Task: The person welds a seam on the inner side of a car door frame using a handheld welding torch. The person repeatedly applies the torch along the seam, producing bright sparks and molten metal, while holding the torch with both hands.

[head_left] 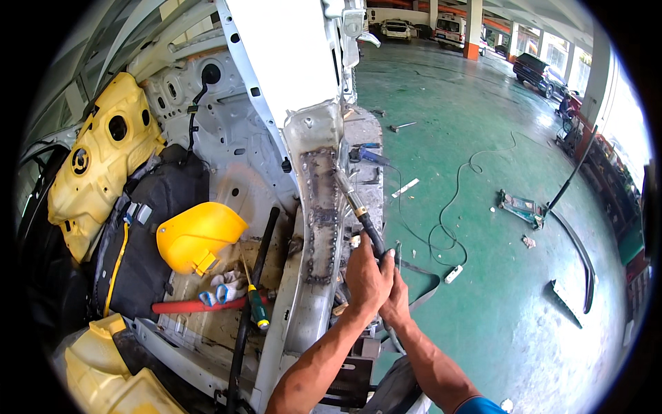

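Both my hands are closed round the black handle of a welding torch (355, 201). My left hand (367, 274) wraps it from the left, and my right hand (395, 297) grips just behind, pressed against the left. The torch's metal nozzle points up and left, close to the edge of a brownish patch on the car body's sill (321, 238). Rows of small weld spots run along both sides of that patch, with a darker band across its middle. Whether the nozzle touches the metal I cannot tell.
Inside the car body lie a yellow welding mask (198, 237), a screwdriver (258, 307), white gloves (224, 287), a red bar (186, 306) and a long black bar (261, 259). Right of the sill are an angle grinder (372, 156), a cable with a power strip (453, 274) and a floor jack (522, 208).
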